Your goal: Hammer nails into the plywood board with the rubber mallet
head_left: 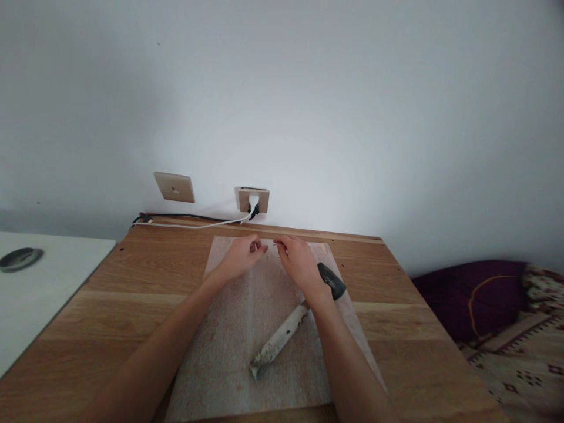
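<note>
My left hand (pixel 244 254) is over the far part of a pale, worn board (pixel 238 329), its fingers curled together. Whatever it may hold is too small to make out. Just to its right, my right hand (pixel 298 262) pinches a tiny thin object (pixel 275 244) between thumb and fingertips; its kind does not show. The two hands are close but apart. A hammer lies slantwise on the board, with its dark head (pixel 331 281) to the right of my right wrist. Its whitish, chipped handle (pixel 281 336) runs toward me, partly hidden under my right forearm.
The board rests on a wooden tabletop (pixel 145 273) against a white wall. A white plug (pixel 254 201) sits in the wall socket, with white and black cables along the back edge. At left stands a white surface with a dark round object (pixel 21 259); patterned fabric (pixel 524 346) lies at right.
</note>
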Available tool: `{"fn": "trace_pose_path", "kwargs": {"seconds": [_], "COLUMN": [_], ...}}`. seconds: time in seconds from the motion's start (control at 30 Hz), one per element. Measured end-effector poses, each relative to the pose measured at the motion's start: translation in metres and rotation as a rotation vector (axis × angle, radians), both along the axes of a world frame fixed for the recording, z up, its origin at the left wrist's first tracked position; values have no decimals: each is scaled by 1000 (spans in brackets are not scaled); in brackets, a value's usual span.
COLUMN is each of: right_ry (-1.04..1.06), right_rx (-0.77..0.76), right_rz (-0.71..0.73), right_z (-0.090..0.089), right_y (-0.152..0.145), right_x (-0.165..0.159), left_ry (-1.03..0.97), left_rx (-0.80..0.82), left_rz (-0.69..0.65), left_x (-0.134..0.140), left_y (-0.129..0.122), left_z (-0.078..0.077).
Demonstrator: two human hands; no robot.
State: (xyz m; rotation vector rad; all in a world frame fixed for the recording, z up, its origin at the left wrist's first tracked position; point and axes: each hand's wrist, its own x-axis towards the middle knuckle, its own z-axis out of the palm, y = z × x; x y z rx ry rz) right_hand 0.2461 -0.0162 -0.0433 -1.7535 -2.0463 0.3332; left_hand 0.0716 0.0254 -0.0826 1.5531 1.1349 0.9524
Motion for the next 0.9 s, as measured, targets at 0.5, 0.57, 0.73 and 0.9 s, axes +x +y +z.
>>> {"fn": "trace_pose_path", "kwargs": {"seconds": [0.5, 0.57, 0.73, 0.9], "right_ry": [121, 187, 310, 318], "right_rx": [340, 407, 502, 515], "right_rz": [234, 188, 108, 88], "right_z": [24, 30, 44, 48], "right_y": [-19, -20, -22, -23], "right_x": [-19, -11, 7, 13], "left_ry": [-1095, -1181, -1454, -1466], "left_rx": [-738, -676, -682, -809], "left_rz": [200, 189, 184, 65], "left_x": [21, 9, 6, 27], "left_y": [-14, -12, -22, -38], "left_z": [42, 52, 73, 74]}}
